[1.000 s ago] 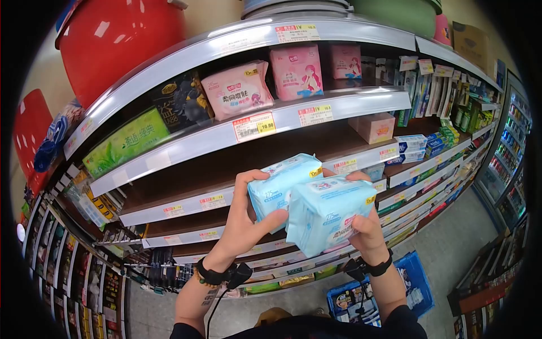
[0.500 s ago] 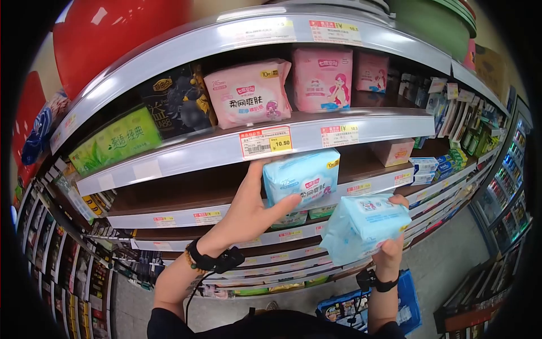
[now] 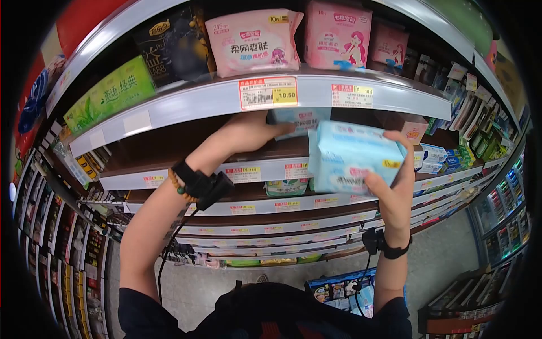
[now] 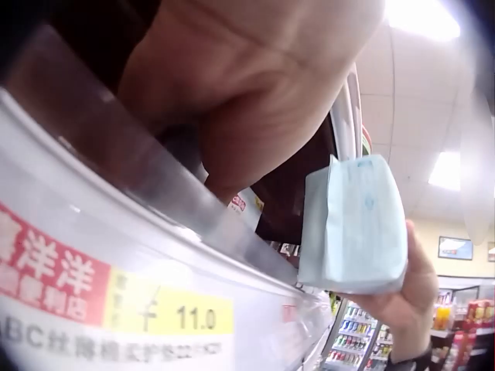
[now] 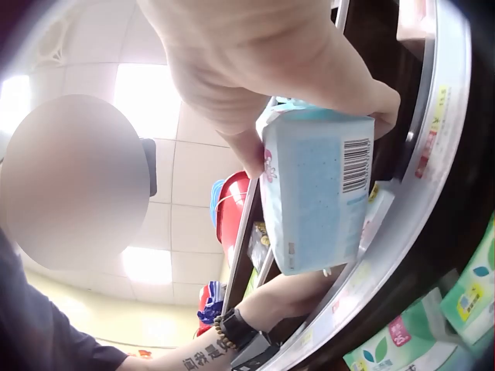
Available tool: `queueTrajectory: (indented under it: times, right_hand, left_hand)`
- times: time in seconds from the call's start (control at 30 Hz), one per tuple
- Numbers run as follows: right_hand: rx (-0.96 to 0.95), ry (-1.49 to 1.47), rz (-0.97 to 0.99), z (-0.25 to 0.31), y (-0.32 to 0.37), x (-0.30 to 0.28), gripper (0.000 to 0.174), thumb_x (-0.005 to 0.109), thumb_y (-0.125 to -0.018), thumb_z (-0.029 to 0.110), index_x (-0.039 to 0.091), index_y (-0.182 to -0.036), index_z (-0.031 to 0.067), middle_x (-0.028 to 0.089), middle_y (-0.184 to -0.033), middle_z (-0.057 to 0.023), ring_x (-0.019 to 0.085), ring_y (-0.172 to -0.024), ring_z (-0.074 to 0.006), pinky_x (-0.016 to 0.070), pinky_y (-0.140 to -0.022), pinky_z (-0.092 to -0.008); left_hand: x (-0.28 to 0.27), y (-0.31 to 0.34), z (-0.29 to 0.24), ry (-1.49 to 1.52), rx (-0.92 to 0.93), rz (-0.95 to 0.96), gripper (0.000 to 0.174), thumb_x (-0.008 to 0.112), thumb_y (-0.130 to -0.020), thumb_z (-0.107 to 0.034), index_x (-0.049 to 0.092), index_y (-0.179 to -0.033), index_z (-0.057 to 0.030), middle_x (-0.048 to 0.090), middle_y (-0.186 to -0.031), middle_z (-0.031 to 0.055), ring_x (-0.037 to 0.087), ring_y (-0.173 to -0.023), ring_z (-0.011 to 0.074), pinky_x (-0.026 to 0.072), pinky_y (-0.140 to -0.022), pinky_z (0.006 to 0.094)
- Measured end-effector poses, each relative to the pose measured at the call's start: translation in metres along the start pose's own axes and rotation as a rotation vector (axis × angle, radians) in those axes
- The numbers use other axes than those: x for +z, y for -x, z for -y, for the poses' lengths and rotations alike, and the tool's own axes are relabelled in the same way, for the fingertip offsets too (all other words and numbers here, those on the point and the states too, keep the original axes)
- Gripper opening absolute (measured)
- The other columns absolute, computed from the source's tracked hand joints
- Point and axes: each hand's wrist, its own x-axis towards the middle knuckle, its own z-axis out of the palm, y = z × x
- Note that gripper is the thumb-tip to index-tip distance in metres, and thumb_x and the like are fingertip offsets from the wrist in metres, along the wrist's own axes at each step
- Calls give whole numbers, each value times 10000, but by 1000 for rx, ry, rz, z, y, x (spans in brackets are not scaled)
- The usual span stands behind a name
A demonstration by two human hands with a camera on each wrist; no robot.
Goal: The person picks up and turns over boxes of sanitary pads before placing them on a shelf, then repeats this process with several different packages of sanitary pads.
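My left hand (image 3: 245,134) reaches in under the upper shelf. It holds a light-blue pack of sanitary pads (image 3: 305,123), thumb across the front, with the other fingers hidden behind the hand and pack. In the left wrist view only a sliver of that pack shows past the thumb. Out in front of the shelf edge, my right hand (image 3: 396,183) grips a second blue pack of sanitary pads (image 3: 353,155), thumb on its printed face and fingers over the far end. The right wrist view shows this pack's barcode side (image 5: 317,193).
On the shelf above stand pink packs (image 3: 257,45), a black pack (image 3: 172,48) and a green tissue pack (image 3: 110,90). A price-tagged shelf edge (image 3: 169,124) runs just over my left hand. To the right sits a pink box (image 3: 403,129). A blue basket (image 3: 339,282) stands below.
My left hand has carried its pack forward and in under the upper shelf. My right hand has raised the other pack, turning its front upward, and the head view has come closer to the shelf.
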Motion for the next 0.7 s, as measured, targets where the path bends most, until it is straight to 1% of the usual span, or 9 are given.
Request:
queueTrajectory:
  times: [0.1, 0.17, 0.2, 0.37, 0.43, 0.47, 0.53, 0.63, 0.7]
  right_hand:
    - [31, -39, 16, 3, -18, 15, 632, 770, -831, 130, 415, -1349, 63, 571, -1172, -93, 583, -1087, -171, 492, -924, -293]
    - [60, -93, 43, 3, -29, 24, 607, 758, -851, 135, 414, -1342, 40, 570, -1177, -93, 581, -1083, -163, 494, -915, -293]
    - [86, -133, 67, 0, -34, 26, 605, 745, -871, 148, 406, -1354, 16, 569, -1211, -104, 576, -1106, -163, 484, -935, -300]
    - [103, -251, 113, -9, -49, 37, 656, 745, -888, 183, 374, -1390, -19, 557, -1285, -132, 556, -1173, -172, 458, -988, -317]
    - [151, -292, 126, -10, -54, 38, 681, 756, -882, 195, 363, -1389, -31, 552, -1290, -126, 555, -1177, -178, 454, -1001, -322]
    - [151, -292, 121, -11, -56, 38, 681, 756, -882, 195, 363, -1389, -31, 552, -1290, -126, 555, -1177, -178, 454, -1001, -322]
    - [137, -273, 179, -11, -58, 39, 703, 764, -877, 210, 354, -1392, -38, 545, -1300, -122, 546, -1190, -180, 447, -1016, -328]
    - [35, -160, 172, -22, -62, 45, 705, 757, -883, 215, 348, -1400, -34, 540, -1300, -125, 536, -1190, -179, 439, -1019, -329]
    - [17, -63, 188, -29, -68, 44, 706, 751, -887, 219, 342, -1402, -38, 541, -1297, -130, 533, -1186, -186, 435, -1019, -333]
  left_hand:
    - [2, -7, 2, -106, -65, -14, 582, 684, -899, -313, 486, -1361, -20, 541, -1352, 208, 516, -1254, 336, 414, -1049, 399]
    - [6, -9, 12, -182, 48, -77, 549, 671, -901, -270, 489, -1352, -15, 530, -1360, 221, 508, -1261, 349, 412, -1051, 402]
    - [9, -13, 21, -177, 69, -80, 509, 648, -883, -190, 499, -1328, 8, 536, -1340, 250, 508, -1252, 377, 416, -1049, 404]
    - [7, 18, 5, -77, 0, -181, 506, 589, -836, -118, 491, -1300, 56, 564, -1250, 302, 525, -1205, 431, 421, -1036, 410]
    - [3, 37, -9, 72, -17, -314, 442, 558, -858, -140, 538, -1247, 68, 588, -1210, 288, 578, -1125, 407, 445, -975, 405]
    - [-2, 45, -17, 72, -14, -310, 442, 558, -858, -140, 538, -1247, 68, 588, -1210, 288, 578, -1125, 407, 445, -975, 405]
    - [-9, 59, -30, 210, -190, -161, 369, 519, -878, -147, 597, -1159, 80, 622, -1135, 274, 628, -999, 353, 473, -886, 394]
    - [-4, 69, -27, 256, -96, -187, 331, 504, -890, -140, 634, -1098, 82, 648, -1056, 265, 649, -894, 295, 486, -815, 378]
    - [-2, 71, -26, 315, -75, -199, 361, 515, -895, -150, 615, -1151, 85, 663, -1043, 254, 660, -923, 295, 494, -834, 366]
